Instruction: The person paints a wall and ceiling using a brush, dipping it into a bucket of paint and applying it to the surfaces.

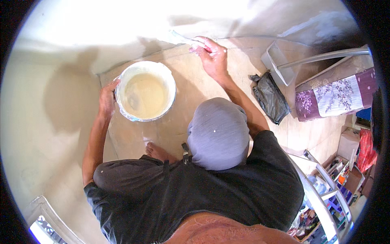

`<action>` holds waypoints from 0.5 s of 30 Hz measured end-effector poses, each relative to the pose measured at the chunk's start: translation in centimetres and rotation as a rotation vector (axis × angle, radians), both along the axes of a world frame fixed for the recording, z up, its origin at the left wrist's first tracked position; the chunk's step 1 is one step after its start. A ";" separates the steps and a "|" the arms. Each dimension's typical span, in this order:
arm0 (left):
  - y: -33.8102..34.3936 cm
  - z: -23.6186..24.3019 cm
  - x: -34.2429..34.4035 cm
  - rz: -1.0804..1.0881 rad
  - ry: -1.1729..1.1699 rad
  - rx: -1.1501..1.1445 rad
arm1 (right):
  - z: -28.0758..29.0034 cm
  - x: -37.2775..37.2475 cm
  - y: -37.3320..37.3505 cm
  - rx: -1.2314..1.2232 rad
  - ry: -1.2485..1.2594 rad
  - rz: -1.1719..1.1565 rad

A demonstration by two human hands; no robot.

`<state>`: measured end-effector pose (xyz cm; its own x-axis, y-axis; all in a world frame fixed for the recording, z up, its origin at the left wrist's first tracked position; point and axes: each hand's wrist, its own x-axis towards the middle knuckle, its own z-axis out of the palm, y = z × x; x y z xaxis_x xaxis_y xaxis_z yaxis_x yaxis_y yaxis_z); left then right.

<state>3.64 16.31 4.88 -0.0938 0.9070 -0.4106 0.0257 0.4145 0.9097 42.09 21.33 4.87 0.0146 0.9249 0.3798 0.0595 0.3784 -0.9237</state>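
While our left hand [107,97] grips the white bucket [173,87] at its left side, our right hand [214,60] holds a slim tool [183,38] near the pale wall [134,24].
Our left fingers curl over the rim, and our right fingers pinch the tool's handle; glare blurs its far end. The bucket, with cream-coloured paste [149,90] inside, sits between our hands and leftward, over the floor [189,105]; a black plastic bag [271,99] lies to the right.

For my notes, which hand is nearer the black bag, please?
Right: the right hand is left of the bag, apart; the left hand, farther left, holds the bucket.
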 end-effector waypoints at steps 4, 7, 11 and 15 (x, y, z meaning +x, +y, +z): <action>-0.3 -0.4 -0.6 -0.006 0.002 -0.020 | -3.9 -3.6 1.3 0.033 0.002 -0.020; -0.3 0.4 -0.1 -0.028 0.010 -0.036 | -4.5 -5.4 2.2 0.084 -0.067 -0.114; -0.5 -0.2 -0.7 -0.003 0.009 -0.036 | -5.4 -4.3 3.9 0.130 -0.030 -0.303; -0.4 -0.4 -0.8 0.003 0.004 -0.011 | -6.1 1.4 5.0 0.197 -0.053 -0.545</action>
<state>2.85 15.93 4.44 -0.0983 0.9021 -0.4203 0.0279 0.4247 0.9049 43.46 26.31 -1.28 0.4445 0.7013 0.5573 0.3383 0.4446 -0.8294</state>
